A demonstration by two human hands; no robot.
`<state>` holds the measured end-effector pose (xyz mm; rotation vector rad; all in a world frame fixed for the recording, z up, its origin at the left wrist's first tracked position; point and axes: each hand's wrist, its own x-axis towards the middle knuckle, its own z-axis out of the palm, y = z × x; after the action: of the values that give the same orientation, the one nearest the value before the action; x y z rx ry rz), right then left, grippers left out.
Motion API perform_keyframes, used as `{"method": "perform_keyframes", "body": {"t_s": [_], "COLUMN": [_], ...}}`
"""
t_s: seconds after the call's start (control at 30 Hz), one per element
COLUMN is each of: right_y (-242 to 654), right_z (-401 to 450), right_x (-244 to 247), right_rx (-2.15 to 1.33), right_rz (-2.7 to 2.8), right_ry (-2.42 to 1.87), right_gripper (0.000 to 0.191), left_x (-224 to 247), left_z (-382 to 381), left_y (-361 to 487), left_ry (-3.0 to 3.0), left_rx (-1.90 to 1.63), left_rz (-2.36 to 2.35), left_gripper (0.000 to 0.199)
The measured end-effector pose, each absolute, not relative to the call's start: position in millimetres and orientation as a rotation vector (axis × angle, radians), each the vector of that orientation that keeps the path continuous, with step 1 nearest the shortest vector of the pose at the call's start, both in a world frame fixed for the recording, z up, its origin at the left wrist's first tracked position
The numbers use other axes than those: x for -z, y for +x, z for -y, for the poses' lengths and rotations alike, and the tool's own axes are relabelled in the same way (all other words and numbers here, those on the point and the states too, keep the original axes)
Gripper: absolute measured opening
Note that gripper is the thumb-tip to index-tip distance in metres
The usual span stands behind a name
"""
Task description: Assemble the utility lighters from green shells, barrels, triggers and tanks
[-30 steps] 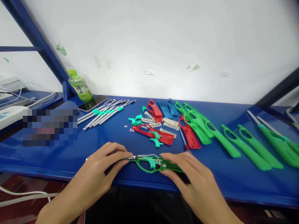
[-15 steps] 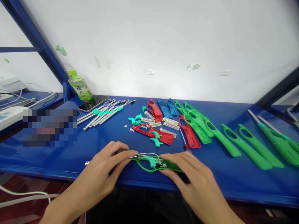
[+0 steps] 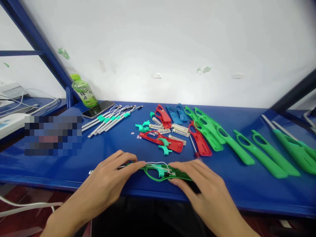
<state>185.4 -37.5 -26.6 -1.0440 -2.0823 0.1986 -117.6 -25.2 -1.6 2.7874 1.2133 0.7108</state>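
Between my hands, near the table's front edge, lies a green lighter shell half (image 3: 151,178) with its inner side up. A teal trigger (image 3: 161,171) sits inside its ring, and a thin white wire (image 3: 158,162) loops along the top. My left hand (image 3: 111,176) grips the narrow front end, its thumb and fingers over a metal tube whose tip (image 3: 91,172) shows beyond the hand. My right hand (image 3: 201,179) is closed around the wide handle end, fingertips beside the wire and a small black part. The palm side of each hand is hidden.
Beyond my hands lie red shells (image 3: 176,145), blue shells (image 3: 174,115), clear tanks (image 3: 181,129) and teal triggers (image 3: 165,150). Green shells (image 3: 237,150) and assembled lighters (image 3: 293,148) are to the right. Metal tubes (image 3: 108,121), a phone (image 3: 98,109) and a bottle (image 3: 84,91) stand left.
My left hand has shifted its grip: the thumb now presses along the shell's front end over the tube, and the fingers have moved behind. My right hand stays put.
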Motion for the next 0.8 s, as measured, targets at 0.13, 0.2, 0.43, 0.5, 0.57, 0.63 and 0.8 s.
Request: {"method": "perform_keyframes", "body": {"t_s": [0.13,0.2,0.43,0.5,0.57,0.63,0.8], "right_y": [185.3,185.2,185.8,186.0,186.2,186.2,185.4], "right_z": [37.6,37.8,37.9,38.0,38.3,38.6,38.6], "right_x": [26.8,26.8,27.0,27.1,27.1,27.0,26.8], "right_rx": [-0.211,-0.216,-0.235,-0.243,-0.246,-0.253,-0.257], "right_rz": [2.075,2.073,2.077,2.078,2.080,2.076,2.070], "right_ry": [-1.050,-1.050,-1.057,-1.058,-1.057,-1.057,-1.057], "right_gripper": [0.018,0.018,0.017,0.017,0.017,0.017,0.017], "left_x": [1.5,0.8,-0.5,1.2,2.9,3.2,-2.0], "left_z": [26.0,26.4,24.1,23.7,24.0,24.6,24.4], "left_y": [-118.8,-119.8,-119.3,-119.3,-119.6,-119.8,-118.2], "left_ry": [2.751,2.721,2.702,2.706,2.701,2.686,2.665], "left_rx": [-0.716,-0.727,-0.719,-0.709,-0.688,-0.677,-0.697], "left_rz": [-1.233,-1.226,-1.187,-1.188,-1.197,-1.199,-1.146], "left_gripper": [0.050,0.048,0.043,0.045,0.049,0.050,0.043]}}
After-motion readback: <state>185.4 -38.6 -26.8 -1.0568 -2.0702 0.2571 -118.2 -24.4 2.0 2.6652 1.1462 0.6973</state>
